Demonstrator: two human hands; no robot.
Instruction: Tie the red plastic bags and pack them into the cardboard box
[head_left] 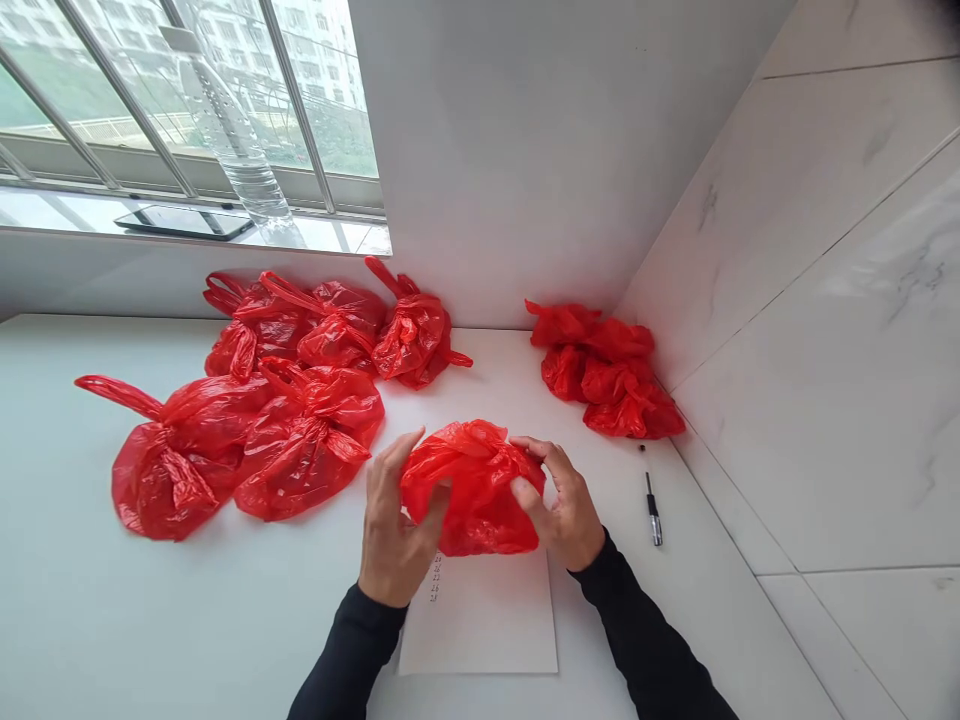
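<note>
While a barred window let daylight in at the upper left, a broad white table filled most of the space below. Five red bags sat together at its left, two in front and three behind against the wall; they looked knotted, so that group seemed finished. Across the table, in the right corner, lay a heap of red bags, bunched so tightly that I could not count them or tell whether they were tied; how much was left was therefore hard to judge.

Near the front edge lay a sheet of paper, its far part covered by the middle bag, which was between the person's hands. Its top was crumpled and no knot showed, so it was probably the unfinished one. A clear bottle stood on the sill, with no label that I could see. The left hand and right hand curved widely around the bag's sides, thumbs in front; whether they pinched the film I could not tell.

Beside the bottle lay a flat dark device. A pen lay right of the hands, beyond it a tiny dark bit. Smallest was the writing, a column of figures on the paper, too fine to read surely; I saw no brand.
</note>
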